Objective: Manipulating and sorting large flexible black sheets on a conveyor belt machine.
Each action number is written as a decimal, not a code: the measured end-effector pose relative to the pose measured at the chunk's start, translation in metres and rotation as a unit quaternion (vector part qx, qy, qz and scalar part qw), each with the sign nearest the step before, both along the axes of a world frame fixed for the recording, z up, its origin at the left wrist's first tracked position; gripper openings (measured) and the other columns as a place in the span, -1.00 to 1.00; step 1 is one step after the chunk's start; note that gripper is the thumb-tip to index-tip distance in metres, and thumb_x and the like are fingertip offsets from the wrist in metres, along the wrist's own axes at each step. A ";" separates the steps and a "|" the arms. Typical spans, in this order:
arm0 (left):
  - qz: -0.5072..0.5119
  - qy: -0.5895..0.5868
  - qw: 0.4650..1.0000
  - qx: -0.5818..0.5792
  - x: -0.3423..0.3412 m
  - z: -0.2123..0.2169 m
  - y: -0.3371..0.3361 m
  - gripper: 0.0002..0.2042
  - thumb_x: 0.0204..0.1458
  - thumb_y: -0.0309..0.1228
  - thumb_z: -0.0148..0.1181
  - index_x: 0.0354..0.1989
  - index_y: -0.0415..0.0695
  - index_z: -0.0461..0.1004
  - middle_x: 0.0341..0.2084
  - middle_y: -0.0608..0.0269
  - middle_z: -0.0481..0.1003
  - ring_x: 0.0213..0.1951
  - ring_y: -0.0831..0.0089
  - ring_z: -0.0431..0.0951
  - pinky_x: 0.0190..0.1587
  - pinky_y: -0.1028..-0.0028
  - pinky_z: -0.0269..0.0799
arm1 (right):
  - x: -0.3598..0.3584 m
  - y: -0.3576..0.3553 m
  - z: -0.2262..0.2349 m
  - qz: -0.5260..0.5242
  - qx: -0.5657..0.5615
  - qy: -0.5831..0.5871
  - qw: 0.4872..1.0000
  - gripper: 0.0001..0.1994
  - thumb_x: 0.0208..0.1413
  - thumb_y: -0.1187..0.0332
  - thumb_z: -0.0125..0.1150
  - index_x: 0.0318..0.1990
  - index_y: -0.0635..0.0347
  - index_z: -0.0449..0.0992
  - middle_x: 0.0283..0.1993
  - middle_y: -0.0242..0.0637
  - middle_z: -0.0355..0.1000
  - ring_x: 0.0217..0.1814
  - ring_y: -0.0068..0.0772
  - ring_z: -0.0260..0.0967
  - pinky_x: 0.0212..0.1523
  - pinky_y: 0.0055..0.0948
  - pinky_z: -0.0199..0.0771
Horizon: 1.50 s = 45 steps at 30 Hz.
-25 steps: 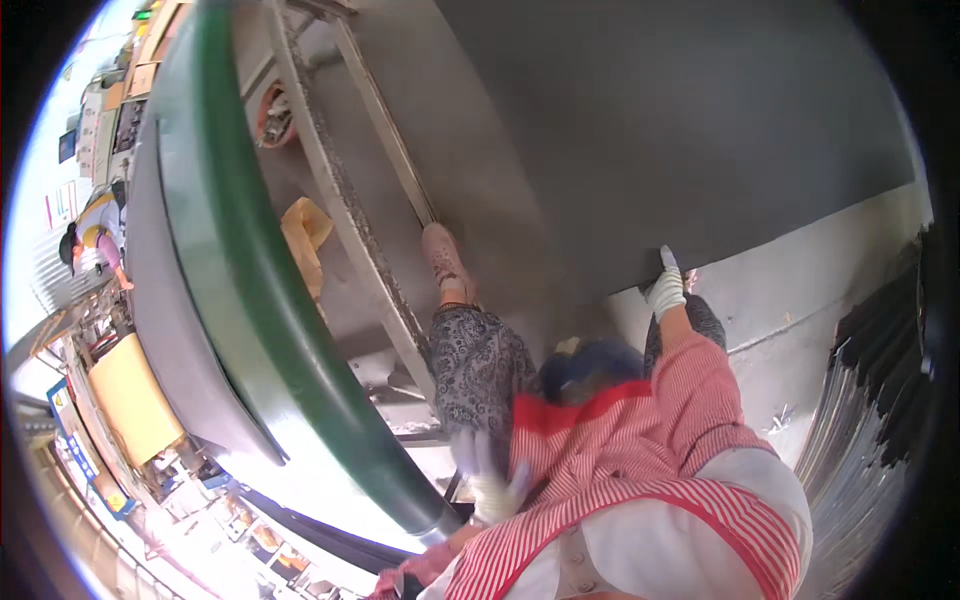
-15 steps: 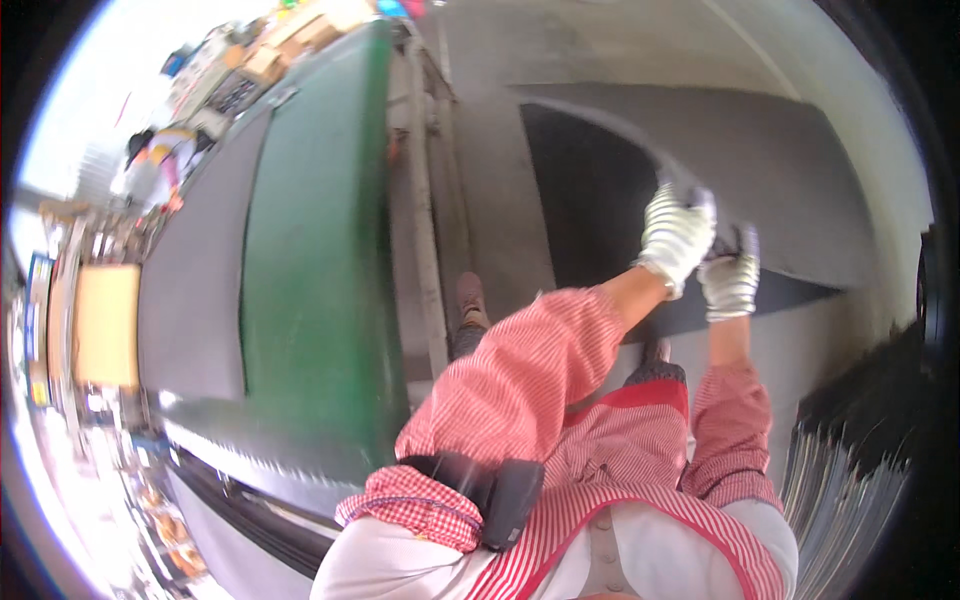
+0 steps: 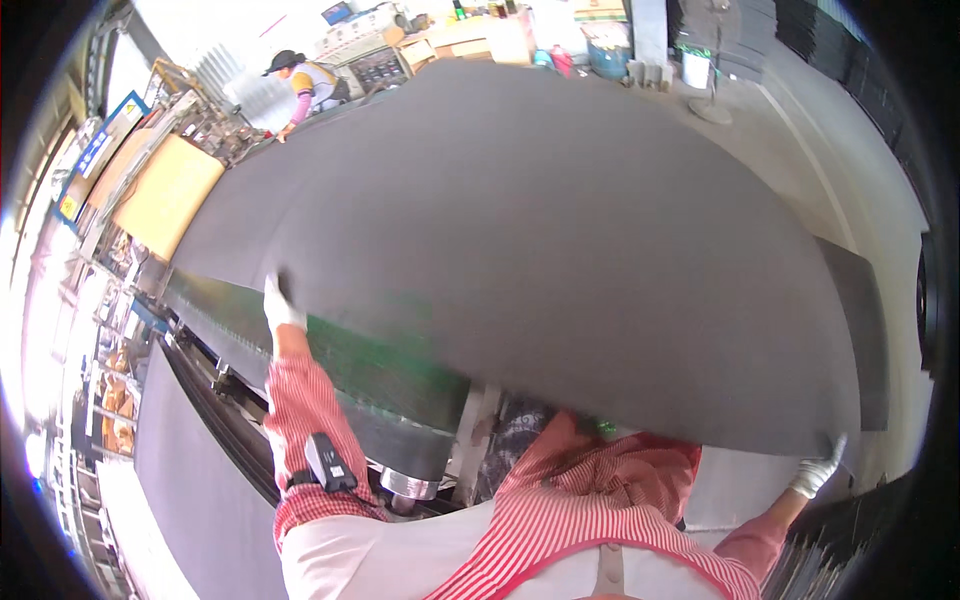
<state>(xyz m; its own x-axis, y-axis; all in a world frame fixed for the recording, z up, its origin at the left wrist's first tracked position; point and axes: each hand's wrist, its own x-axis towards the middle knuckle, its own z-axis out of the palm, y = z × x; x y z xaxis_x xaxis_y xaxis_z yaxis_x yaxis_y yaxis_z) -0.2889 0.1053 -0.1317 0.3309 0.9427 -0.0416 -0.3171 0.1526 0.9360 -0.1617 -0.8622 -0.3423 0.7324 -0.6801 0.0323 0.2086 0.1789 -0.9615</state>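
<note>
Dark grey foam sheet [image 3: 560,240] spreads wide above my fingers. I see my left hand [image 3: 281,308] gripping its near edge and my right hand [image 3: 817,472] pinching its corner, with the green machine bed [image 3: 330,365] just beneath the left fingers.

Sunlit workshop, grey concrete floor [image 3: 790,150]

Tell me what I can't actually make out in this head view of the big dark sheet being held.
- Right hand: fingers curl under the dark sheet, so the grip is hidden.
- Left hand: fingertips hidden at the sheet's edge.
- Green machine bed: mostly covered by the sheet, and blurred.
- Co-worker: too small; hands unclear.
</note>
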 end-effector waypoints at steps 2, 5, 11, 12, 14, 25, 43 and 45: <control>-0.035 -0.051 0.994 -0.093 -0.036 -0.034 -0.032 -0.57 -0.10 -0.13 0.04 -0.08 -0.10 0.32 -0.17 0.24 0.38 -0.11 0.28 0.34 -0.03 0.22 0.20 | 0.002 0.125 0.073 0.063 0.250 -0.025 0.966 -0.56 -0.12 0.24 0.12 -0.04 0.24 0.32 -0.04 -0.26 0.30 -0.01 -0.32 0.22 0.08 -0.29 0.11; -0.105 -0.038 0.977 -0.184 -0.033 -0.074 -0.111 -0.54 -0.15 -0.09 0.10 -0.12 -0.14 0.34 -0.16 0.21 0.37 -0.11 0.23 0.32 0.03 0.21 0.14 | -0.015 0.292 0.142 0.260 0.318 -0.005 0.912 -0.55 0.01 0.11 0.01 -0.04 0.26 0.30 -0.07 -0.29 0.32 -0.13 -0.45 0.26 -0.05 -0.52 0.24; -0.120 -0.097 0.942 -0.299 0.018 -0.120 -0.272 -0.65 -0.10 -0.34 0.11 -0.13 -0.22 0.28 -0.22 0.17 0.33 -0.19 0.32 0.32 -0.08 0.34 0.24 | -0.011 0.379 0.072 0.320 -0.011 -0.096 0.942 -0.54 -0.01 0.16 0.06 -0.01 0.24 0.24 -0.06 -0.30 0.29 -0.20 -0.43 0.27 -0.11 -0.46 0.30; -0.135 -0.158 0.932 -0.296 0.017 -0.118 -0.262 -0.69 -0.08 -0.36 0.08 -0.16 -0.22 0.29 -0.23 0.16 0.35 -0.19 0.31 0.33 -0.08 0.33 0.25 | -0.015 0.381 0.077 0.335 0.129 -0.091 0.929 -0.54 -0.03 0.20 0.09 0.01 0.21 0.23 -0.05 -0.30 0.28 -0.19 -0.37 0.28 -0.10 -0.41 0.29; -0.127 -0.188 0.928 -0.297 0.016 -0.108 -0.222 -0.76 -0.07 -0.40 0.02 -0.22 -0.22 0.32 -0.25 0.13 0.38 -0.21 0.25 0.38 -0.08 0.26 0.29 | -0.023 0.379 0.089 0.341 0.400 -0.071 0.848 -0.51 -0.08 0.29 0.14 0.05 0.15 0.19 -0.02 -0.30 0.26 -0.18 -0.26 0.29 -0.06 -0.32 0.27; -0.052 -0.171 0.954 -0.239 0.046 -0.154 -0.027 -0.67 -0.05 -0.20 -0.04 -0.17 -0.15 0.33 -0.22 0.19 0.38 -0.19 0.21 0.38 -0.09 0.16 0.29 | 0.015 0.366 0.087 0.400 0.329 0.086 0.851 -0.58 -0.09 0.10 0.13 -0.10 0.09 0.31 -0.07 -0.36 0.29 -0.01 -0.39 0.20 0.00 -0.31 0.18; -0.125 -0.032 0.961 -0.245 0.061 -0.145 -0.157 -0.80 -0.08 -0.33 0.06 -0.31 -0.15 0.35 -0.42 0.23 0.41 -0.35 0.39 0.40 -0.22 0.38 0.34 | 0.023 0.452 -0.008 0.248 0.648 0.132 0.708 -0.51 -0.24 0.00 0.24 -0.17 0.07 0.37 -0.13 -0.32 0.36 -0.05 -0.29 0.29 -0.19 -0.25 0.44; -0.107 -0.035 0.973 -0.203 0.058 -0.157 -0.131 -0.77 -0.06 -0.31 0.04 -0.26 -0.16 0.34 -0.35 0.21 0.39 -0.26 0.36 0.37 -0.19 0.37 0.33 | 0.044 0.402 -0.064 0.114 0.519 0.234 0.814 -0.51 -0.09 -0.05 0.03 -0.05 0.02 0.30 0.02 -0.34 0.27 0.08 -0.33 0.17 0.02 -0.24 0.23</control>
<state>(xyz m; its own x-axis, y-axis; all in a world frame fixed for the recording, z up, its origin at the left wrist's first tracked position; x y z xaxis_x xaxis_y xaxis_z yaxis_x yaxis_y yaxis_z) -0.2311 -0.0252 -0.2885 0.5329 0.7623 -0.3672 -0.2981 0.5753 0.7617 -0.1179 -0.4600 -0.4062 0.6100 -0.0075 -0.7924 -0.2890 0.9290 -0.2313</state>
